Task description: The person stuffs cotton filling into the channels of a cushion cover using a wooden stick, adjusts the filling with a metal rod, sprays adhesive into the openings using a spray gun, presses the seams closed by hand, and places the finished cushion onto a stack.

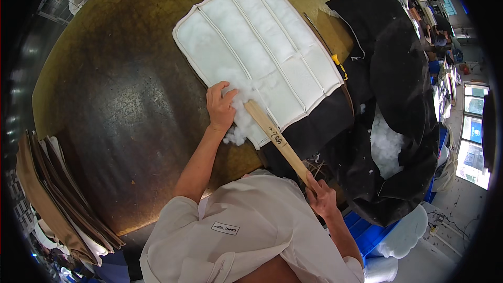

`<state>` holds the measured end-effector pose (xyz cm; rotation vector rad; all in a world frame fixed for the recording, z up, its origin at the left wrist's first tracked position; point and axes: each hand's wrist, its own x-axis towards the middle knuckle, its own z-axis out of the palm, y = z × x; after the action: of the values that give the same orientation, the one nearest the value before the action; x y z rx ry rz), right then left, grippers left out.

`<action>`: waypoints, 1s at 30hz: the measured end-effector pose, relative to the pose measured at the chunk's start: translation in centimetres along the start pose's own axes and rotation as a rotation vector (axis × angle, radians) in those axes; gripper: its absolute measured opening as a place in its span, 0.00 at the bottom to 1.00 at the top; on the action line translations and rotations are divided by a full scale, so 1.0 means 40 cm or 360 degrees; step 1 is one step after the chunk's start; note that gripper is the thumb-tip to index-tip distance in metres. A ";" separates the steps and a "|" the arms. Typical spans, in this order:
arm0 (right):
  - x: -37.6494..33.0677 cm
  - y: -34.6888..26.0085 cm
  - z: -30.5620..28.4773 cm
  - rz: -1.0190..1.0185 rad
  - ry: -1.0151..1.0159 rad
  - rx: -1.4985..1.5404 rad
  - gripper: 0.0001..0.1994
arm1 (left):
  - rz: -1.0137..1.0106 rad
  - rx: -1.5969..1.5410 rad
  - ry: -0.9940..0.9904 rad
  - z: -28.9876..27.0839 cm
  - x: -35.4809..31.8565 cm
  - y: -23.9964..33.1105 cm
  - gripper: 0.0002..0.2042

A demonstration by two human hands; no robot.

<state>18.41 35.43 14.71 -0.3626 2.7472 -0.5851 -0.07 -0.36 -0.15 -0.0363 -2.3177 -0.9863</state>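
Observation:
A white quilted cushion cover (pixel 270 65) with several piped channels lies across the table in front of me. White fluffy fibre stuffing (pixel 242 118) spills from its near left end, and more shows pale through the panels. My left hand (pixel 220 106) is at that end, its fingers curled round a tuft of the fluff; the fingertips are partly lost in it. My right hand (pixel 320 196) grips the lower end of a flat wooden stick (pixel 277 139), which bears dark handwriting. The stick's far tip reaches the fluff at the cover's edge, close to my left hand.
The cover lies on a worn brown table (pixel 131 89). To the right, a big black fabric bag (pixel 401 73) gapes around loose white fibre (pixel 386 144). A yellow-handled tool (pixel 339 66) lies along the cover's right edge. Folded brown and white fabric pieces (pixel 57 188) hang at the lower left.

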 end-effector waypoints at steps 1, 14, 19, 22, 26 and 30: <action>0.011 0.012 0.024 0.0007 0.0038 -0.0038 0.30 | 0.0008 0.0004 0.0015 0.000 0.000 0.001 0.18; 0.424 -0.165 0.240 -0.0125 0.0195 0.0063 0.33 | 0.0039 -0.0044 0.0114 0.015 -0.009 0.017 0.14; 0.317 -0.095 0.239 -0.0127 0.0144 0.0133 0.34 | 0.0022 -0.0094 0.0140 0.014 -0.008 0.009 0.11; 0.368 -0.098 0.237 -0.0249 0.0309 0.0172 0.32 | 0.0008 -0.0140 0.0154 0.017 0.000 0.018 0.12; 0.437 -0.085 0.207 -0.0411 0.0204 -0.0075 0.34 | -0.0022 -0.0166 0.0151 0.013 0.004 0.018 0.12; 0.420 -0.018 0.156 -0.0476 0.0139 -0.0137 0.36 | -0.0045 -0.0144 0.0160 0.001 -0.002 0.012 0.12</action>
<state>5.24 27.45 5.50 -0.7961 2.8283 -0.5669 0.11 0.02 0.10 0.0090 -2.1873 -1.0819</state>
